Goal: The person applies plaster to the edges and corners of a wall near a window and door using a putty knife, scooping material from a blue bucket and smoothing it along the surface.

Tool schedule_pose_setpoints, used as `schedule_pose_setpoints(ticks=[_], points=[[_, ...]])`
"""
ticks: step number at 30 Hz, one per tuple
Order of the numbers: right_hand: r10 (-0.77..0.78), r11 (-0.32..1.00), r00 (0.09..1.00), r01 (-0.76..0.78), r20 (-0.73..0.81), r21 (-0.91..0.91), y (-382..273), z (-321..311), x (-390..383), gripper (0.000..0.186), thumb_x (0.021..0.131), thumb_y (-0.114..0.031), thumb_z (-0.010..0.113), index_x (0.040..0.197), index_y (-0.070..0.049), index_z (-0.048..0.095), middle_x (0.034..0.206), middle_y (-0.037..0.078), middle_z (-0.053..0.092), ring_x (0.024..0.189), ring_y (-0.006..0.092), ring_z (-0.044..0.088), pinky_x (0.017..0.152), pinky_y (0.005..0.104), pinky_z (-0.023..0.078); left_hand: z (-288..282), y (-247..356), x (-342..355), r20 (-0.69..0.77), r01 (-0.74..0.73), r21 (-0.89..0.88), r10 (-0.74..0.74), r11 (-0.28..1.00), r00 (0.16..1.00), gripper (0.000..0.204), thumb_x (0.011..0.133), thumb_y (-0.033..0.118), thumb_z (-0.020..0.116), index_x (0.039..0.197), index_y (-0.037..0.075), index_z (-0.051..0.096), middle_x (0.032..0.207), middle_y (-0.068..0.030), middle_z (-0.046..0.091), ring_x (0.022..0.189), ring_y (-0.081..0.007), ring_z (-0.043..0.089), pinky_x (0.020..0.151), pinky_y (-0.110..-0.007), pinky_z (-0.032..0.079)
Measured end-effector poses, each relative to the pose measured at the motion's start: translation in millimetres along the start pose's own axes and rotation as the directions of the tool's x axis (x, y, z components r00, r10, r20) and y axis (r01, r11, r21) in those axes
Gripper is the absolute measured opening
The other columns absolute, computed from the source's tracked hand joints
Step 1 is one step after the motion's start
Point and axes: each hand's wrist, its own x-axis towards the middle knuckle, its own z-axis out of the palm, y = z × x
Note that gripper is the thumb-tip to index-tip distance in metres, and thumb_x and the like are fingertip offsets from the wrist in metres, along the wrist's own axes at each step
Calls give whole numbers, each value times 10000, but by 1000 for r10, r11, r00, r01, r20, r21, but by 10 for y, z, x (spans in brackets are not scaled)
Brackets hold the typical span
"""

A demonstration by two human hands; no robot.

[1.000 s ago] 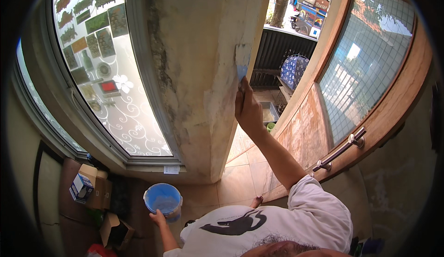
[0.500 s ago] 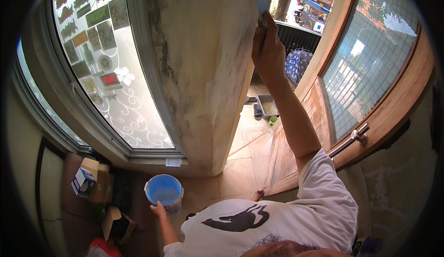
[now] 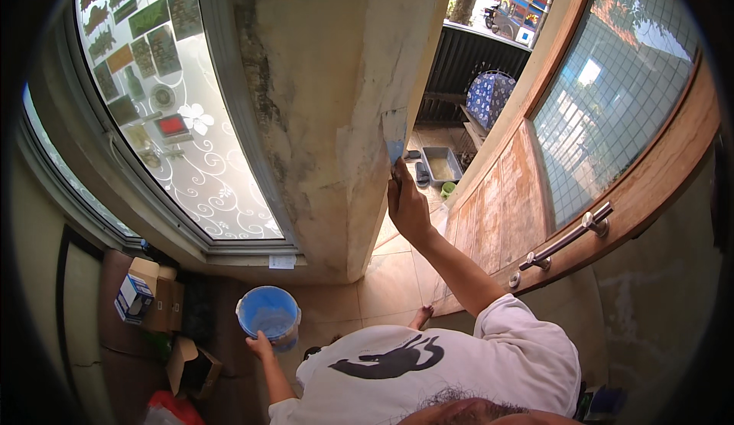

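Note:
My right hand (image 3: 409, 205) is raised and closed around the handle of a putty knife (image 3: 394, 149). Its pale bluish blade lies against the right edge of a patchy, stained wall (image 3: 321, 119) beside the doorway, just below a small lighter grey patch. Most of the handle is hidden in my fingers. Low on the left, my left hand (image 3: 261, 345) grips the near rim of a blue bucket (image 3: 269, 296), held upright with its mouth up. Some whitish smears show on the bucket's inside; its contents cannot be made out.
A wooden door (image 3: 501, 195) with wired glass and a metal handle (image 3: 566, 237) stands ajar at right. A frosted window (image 3: 222, 172) is at left. Cardboard boxes (image 3: 183, 375) lie at lower left. Outside are a grey basin (image 3: 442, 166) and dark sandals (image 3: 421, 174).
My right hand has come down along the wall's edge with the putty knife, and the arm is more bent. My left hand still holds the bucket. The view has shifted slightly.

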Motion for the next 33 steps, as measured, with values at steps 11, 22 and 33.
schedule_pose_setpoints(ticks=[11, 22, 33], points=[[-213, 977, 946, 198, -243, -83, -184, -413, 1311, 505, 1003, -108, 508, 1455, 1, 312, 1120, 249, 668, 908, 398, 705, 663, 449, 597, 32, 188, -23, 5, -41, -20, 42, 999, 999, 411, 836, 231, 614, 1089, -78, 517, 932, -233, 652, 532, -280, 659, 417, -357, 536], [-80, 990, 995, 86, -60, 110, 177, -113, 133, 477, 1020, -99, 469, 1452, 30, 315, 1235, 323, 581, 1009, 449, 648, 805, 456, 545, 71, 64, -123, 29, 49, -83, -46, 995, 998, 390, 813, 190, 594, 1093, -69, 511, 949, -224, 646, 562, -283, 653, 406, -356, 525], [-53, 944, 957, 140, -284, 297, 39, -703, 1524, 434, 1055, -183, 458, 1451, -25, 376, 831, 71, 513, 660, 118, 465, 605, 288, 413, -54, 133, -67, 37, 27, -107, -23, 994, 999, 365, 827, 171, 587, 1086, -64, 484, 999, -214, 613, 656, -270, 656, 395, -350, 518]])
